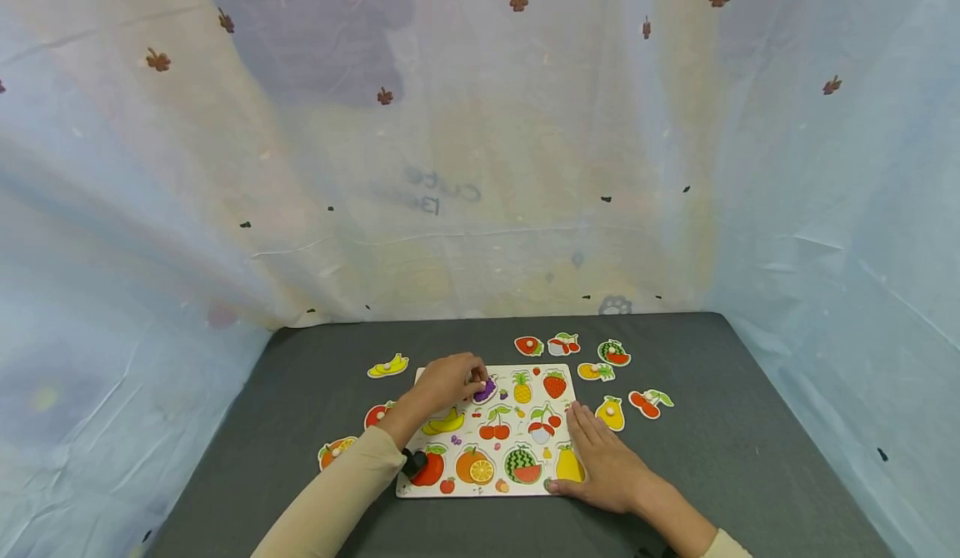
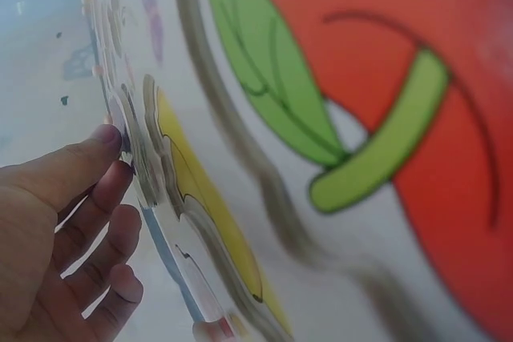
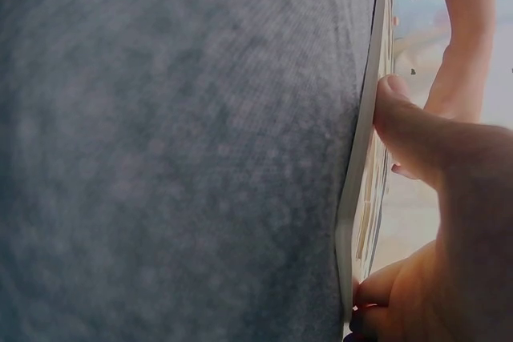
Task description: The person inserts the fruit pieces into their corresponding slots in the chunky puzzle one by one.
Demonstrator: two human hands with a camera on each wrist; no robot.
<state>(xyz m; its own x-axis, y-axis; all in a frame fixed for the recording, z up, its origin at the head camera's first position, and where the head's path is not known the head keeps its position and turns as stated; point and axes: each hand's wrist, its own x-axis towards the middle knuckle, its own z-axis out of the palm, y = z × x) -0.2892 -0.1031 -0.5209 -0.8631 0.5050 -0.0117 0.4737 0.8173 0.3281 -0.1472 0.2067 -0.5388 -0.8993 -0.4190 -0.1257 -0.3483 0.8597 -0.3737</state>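
A white fruit puzzle board [image 1: 480,433] lies flat on the dark table. My left hand [image 1: 452,381] reaches over its far left part and pinches a purple grape piece [image 1: 485,390] between thumb and forefinger. In the left wrist view, the thumb and forefinger of that hand [image 2: 72,214] meet at the piece, seen edge-on; its other fingers are loosely bent. Whether the piece sits fully in its recess cannot be told. My right hand [image 1: 607,464] rests on the board's right edge, fingers straight and thumb at the near corner.
Left of the board lie a banana piece [image 1: 387,366], a partly hidden apple piece [image 1: 377,414] and an orange piece [image 1: 335,452]. Beyond and right of it are strawberry [image 1: 529,346], watermelon [image 1: 614,352], pineapple [image 1: 596,371], pear [image 1: 611,413] and cherry [image 1: 650,403] pieces.
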